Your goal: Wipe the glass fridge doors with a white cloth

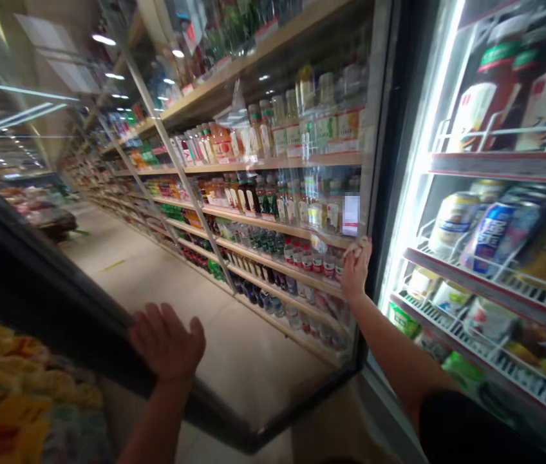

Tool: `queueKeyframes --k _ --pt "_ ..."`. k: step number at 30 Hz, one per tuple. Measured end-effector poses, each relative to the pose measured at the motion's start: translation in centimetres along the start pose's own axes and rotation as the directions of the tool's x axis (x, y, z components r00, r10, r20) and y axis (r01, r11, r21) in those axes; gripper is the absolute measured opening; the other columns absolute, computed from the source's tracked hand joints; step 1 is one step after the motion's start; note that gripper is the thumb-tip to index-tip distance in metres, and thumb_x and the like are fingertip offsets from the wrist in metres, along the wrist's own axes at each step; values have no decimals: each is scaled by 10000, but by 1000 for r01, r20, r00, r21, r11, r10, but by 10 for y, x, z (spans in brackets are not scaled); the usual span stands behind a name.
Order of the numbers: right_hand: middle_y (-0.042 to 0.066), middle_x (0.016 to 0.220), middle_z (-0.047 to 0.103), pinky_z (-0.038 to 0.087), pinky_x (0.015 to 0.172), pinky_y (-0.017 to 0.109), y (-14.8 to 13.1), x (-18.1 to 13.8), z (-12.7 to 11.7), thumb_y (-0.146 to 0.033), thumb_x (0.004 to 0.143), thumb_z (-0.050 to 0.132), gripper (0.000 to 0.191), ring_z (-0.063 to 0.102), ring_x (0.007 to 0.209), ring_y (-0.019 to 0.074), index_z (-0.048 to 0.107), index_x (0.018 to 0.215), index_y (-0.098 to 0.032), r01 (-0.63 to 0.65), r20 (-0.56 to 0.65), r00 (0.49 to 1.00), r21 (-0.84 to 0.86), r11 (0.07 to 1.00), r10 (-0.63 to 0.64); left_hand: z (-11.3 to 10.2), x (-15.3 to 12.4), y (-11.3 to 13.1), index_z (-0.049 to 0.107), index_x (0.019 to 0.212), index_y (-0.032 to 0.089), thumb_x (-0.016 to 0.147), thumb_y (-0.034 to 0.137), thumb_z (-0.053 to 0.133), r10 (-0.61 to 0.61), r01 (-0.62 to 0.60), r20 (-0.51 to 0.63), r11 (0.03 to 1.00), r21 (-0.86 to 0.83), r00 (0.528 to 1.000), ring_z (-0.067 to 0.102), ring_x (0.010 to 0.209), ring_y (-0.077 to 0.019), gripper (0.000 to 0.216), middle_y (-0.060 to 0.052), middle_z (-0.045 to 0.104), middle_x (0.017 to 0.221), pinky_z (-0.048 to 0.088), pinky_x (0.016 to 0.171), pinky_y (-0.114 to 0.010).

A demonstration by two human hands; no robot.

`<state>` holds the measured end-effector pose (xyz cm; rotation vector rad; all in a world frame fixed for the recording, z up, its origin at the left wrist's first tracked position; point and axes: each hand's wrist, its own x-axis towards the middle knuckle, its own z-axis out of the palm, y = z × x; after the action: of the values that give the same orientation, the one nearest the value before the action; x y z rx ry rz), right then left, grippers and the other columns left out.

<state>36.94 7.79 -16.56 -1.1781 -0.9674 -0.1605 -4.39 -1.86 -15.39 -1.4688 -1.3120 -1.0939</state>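
A glass cooler door (273, 361) with a black frame stands swung open in front of me. My left hand (169, 341) is at the frame's near edge, palm toward the door, fingers stretched and thumb apart; it holds nothing. On the far side of the pane, my right hand (356, 267) is raised against the glass beside the black upright, its fingers bent together. Anything within those fingers is too small to make out. Just above it, a pale label (351, 212) shows on the pane.
To the right is the lit cooler, where wire-fronted shelves (495, 164) hold bottles and cans (490, 235). Through the glass, long wooden shelves (273, 225) of bottles line an aisle with a pale floor (132, 258). Yellow packages (17, 399) lie at lower left.
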Motion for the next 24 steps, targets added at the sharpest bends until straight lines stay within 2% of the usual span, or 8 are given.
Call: queueKeyframes --k 5,9,12,14,16,17,22,24 --pt "271 1613 247 186 1230 636 -18 -16 2 -484 1032 273 684 194 1542 307 245 1555 -43 -33 5 999 -27 999 33 3 -2 1 275 1544 80 931 358 502 -22 22 30 1000 9 999 141 1530 -387 710 -281 318 1567 171 1194 -674" --pt "176 1660 207 190 1255 564 -62 6 8 -420 1045 329 625 134 1564 265 211 1593 -144 232 143 964 -39 972 -224 7 -3 0 361 1500 60 941 416 472 -72 74 52 997 -36 996 143 1533 -375 672 -272 363 1547 127 1215 -641" --pt "136 1668 217 187 1246 600 -77 -22 9 -317 1041 370 644 88 1572 271 109 1620 -208 483 266 849 -42 875 -456 9 -2 0 411 1471 60 939 449 471 -115 120 68 989 -81 991 151 1533 -369 662 -264 385 1536 115 1222 -618" --pt "122 1644 299 212 1247 582 -76 -54 7 -248 1024 411 680 105 1571 263 90 1623 -231 630 367 724 -9 776 -584 9 -1 0 421 1464 53 940 462 466 -121 126 73 989 -81 990 153 1533 -370 666 -267 385 1535 117 1221 -615" --pt "111 1601 393 234 1250 550 -75 -75 5 -207 1008 434 684 166 1561 256 131 1620 -239 710 461 615 27 703 -639 8 -1 1 420 1461 44 945 472 453 -116 122 81 990 -74 990 156 1531 -372 672 -275 382 1535 116 1220 -617" --pt "107 1590 414 237 1251 543 -77 -77 5 -205 1006 436 674 193 1555 257 154 1617 -240 720 489 594 31 694 -639 8 -1 2 420 1460 41 947 479 445 -113 119 87 990 -73 990 158 1531 -373 675 -277 380 1535 116 1220 -618" --pt "115 1645 301 213 1251 576 -99 -46 14 -283 1023 416 647 141 1565 280 167 1615 -204 626 414 720 -43 778 -557 7 0 4 436 1456 53 949 478 447 -104 108 73 992 -62 992 154 1533 -363 661 -265 378 1542 141 1221 -608" --pt "112 1629 337 209 1249 584 -103 -55 18 -262 1019 418 624 131 1566 287 215 1606 -204 630 400 721 -37 776 -566 6 -1 4 445 1452 58 946 469 461 -97 101 65 993 -62 993 154 1533 -359 652 -261 388 1538 146 1221 -602"
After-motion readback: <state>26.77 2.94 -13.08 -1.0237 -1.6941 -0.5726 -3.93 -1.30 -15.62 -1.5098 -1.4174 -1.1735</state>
